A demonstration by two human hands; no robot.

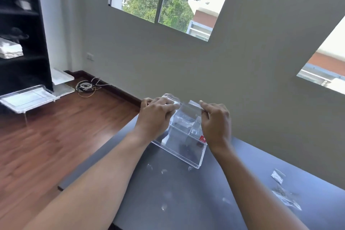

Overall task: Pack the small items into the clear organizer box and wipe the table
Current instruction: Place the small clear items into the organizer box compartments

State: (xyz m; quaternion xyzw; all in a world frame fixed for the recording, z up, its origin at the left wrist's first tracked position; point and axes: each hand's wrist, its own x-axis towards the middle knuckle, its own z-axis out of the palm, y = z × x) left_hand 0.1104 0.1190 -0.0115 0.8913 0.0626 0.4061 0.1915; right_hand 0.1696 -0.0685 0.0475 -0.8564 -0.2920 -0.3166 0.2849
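The clear organizer box (pixel 188 152) stands on the dark grey table (pixel 186 201), with inner dividers and a red sticker on its right side. My left hand (pixel 156 115) grips the box's raised clear lid at its far left corner. My right hand (pixel 216 121) pinches the lid's far right edge. The lid (pixel 183 105) is tilted up between both hands. Several small clear pieces (pixel 164 171) lie scattered on the table in front of the box. Small plastic bags (pixel 279 176) with dark bits inside lie at the right.
The table's left edge drops to a wooden floor (pixel 56 136). A black shelf unit (pixel 20 30) stands at far left, with clear acrylic stands (pixel 28 99) and a coil of cables (pixel 85 87) on the floor. A grey wall with windows lies right behind the table.
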